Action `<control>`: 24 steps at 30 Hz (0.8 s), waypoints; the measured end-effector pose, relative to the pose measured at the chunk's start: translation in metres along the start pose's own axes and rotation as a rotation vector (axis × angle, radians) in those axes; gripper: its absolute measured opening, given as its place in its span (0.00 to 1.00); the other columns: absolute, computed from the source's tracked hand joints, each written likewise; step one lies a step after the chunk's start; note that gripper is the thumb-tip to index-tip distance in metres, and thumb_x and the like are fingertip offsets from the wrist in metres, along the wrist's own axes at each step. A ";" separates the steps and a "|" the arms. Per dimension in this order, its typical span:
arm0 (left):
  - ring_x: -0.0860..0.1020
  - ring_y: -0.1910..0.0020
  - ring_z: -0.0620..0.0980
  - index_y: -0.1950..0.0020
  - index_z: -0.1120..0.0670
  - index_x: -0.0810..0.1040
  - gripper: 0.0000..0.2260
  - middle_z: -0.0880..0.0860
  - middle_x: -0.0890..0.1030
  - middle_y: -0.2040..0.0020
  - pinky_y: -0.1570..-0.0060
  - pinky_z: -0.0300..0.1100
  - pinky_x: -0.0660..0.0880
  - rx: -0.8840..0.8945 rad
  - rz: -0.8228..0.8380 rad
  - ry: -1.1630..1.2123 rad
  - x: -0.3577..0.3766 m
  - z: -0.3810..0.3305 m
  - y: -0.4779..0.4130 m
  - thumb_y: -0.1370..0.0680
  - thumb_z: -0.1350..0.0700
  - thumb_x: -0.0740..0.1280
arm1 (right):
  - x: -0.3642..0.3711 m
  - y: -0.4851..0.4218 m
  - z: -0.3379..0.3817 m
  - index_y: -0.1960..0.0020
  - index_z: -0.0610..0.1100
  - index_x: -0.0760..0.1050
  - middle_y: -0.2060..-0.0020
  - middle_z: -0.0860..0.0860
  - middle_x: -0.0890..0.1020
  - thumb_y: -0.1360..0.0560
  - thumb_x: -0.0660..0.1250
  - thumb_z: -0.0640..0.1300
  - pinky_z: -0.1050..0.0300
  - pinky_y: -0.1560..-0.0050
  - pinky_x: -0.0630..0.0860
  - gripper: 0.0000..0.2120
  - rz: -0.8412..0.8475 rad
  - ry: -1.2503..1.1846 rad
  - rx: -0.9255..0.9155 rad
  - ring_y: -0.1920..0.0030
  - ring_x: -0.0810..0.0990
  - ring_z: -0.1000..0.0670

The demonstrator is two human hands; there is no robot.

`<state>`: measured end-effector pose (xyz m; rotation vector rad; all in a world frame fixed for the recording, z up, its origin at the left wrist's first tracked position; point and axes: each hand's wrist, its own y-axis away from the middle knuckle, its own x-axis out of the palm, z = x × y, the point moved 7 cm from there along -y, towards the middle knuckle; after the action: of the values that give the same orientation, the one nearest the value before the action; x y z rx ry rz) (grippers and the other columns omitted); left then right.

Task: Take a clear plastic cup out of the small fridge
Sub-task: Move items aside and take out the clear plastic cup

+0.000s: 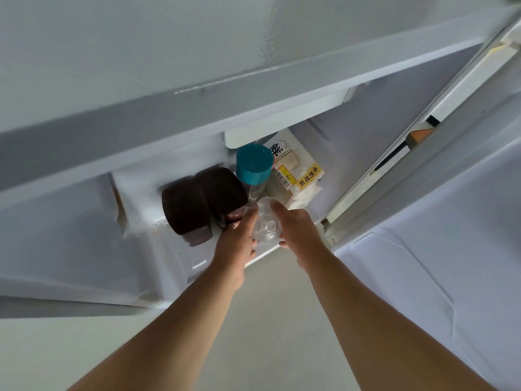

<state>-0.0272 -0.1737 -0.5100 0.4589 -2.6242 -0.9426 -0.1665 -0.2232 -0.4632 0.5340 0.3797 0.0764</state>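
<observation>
A clear plastic cup [266,224] sits at the front edge of the small fridge [146,249], on its floor. My left hand [238,241] wraps around the cup's left side, and my right hand [296,227] grips its right side with fingers curled over the rim. Both hands hold the cup between them. The cup's lower part is partly hidden by my fingers.
Two dark brown lidded containers [197,204] stand to the left of the cup. Behind it stands a clear jar with a teal lid [253,163], and a bagged bread loaf with a yellow label [298,173] lies further right. The open fridge door [451,221] is on the right.
</observation>
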 end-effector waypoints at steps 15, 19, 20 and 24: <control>0.82 0.50 0.48 0.41 0.41 0.75 0.27 0.43 0.80 0.54 0.54 0.43 0.79 0.094 0.058 -0.164 -0.022 0.012 0.069 0.32 0.26 0.71 | -0.005 0.068 -0.033 0.49 0.51 0.81 0.55 0.51 0.86 0.23 0.65 0.69 0.48 0.54 0.85 0.22 -0.070 -0.050 -0.019 0.54 0.85 0.46; 0.81 0.54 0.49 0.51 0.39 0.77 0.24 0.43 0.79 0.58 0.52 0.45 0.79 0.119 0.088 -0.196 -0.034 0.021 0.106 0.36 0.24 0.71 | -0.003 0.114 -0.041 0.53 0.41 0.78 0.63 0.49 0.81 0.29 0.65 0.73 0.46 0.55 0.81 0.33 -0.056 -0.066 -0.027 0.62 0.79 0.48; 0.82 0.53 0.49 0.51 0.39 0.77 0.25 0.43 0.79 0.57 0.50 0.47 0.80 0.125 0.096 -0.199 -0.038 0.024 0.116 0.37 0.24 0.71 | -0.002 0.126 -0.043 0.58 0.43 0.75 0.65 0.48 0.78 0.30 0.64 0.74 0.47 0.56 0.80 0.32 -0.050 -0.064 -0.033 0.63 0.77 0.47; 0.82 0.49 0.48 0.45 0.41 0.76 0.27 0.42 0.80 0.51 0.51 0.46 0.80 0.137 0.092 -0.197 -0.056 0.037 0.161 0.35 0.26 0.72 | 0.002 0.169 -0.059 0.60 0.49 0.70 0.67 0.49 0.76 0.31 0.65 0.76 0.48 0.57 0.80 0.29 -0.068 -0.088 -0.059 0.64 0.77 0.47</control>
<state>-0.0217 -0.0131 -0.4418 0.2867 -2.8727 -0.8195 -0.1826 -0.0496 -0.4244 0.4642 0.3080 -0.0012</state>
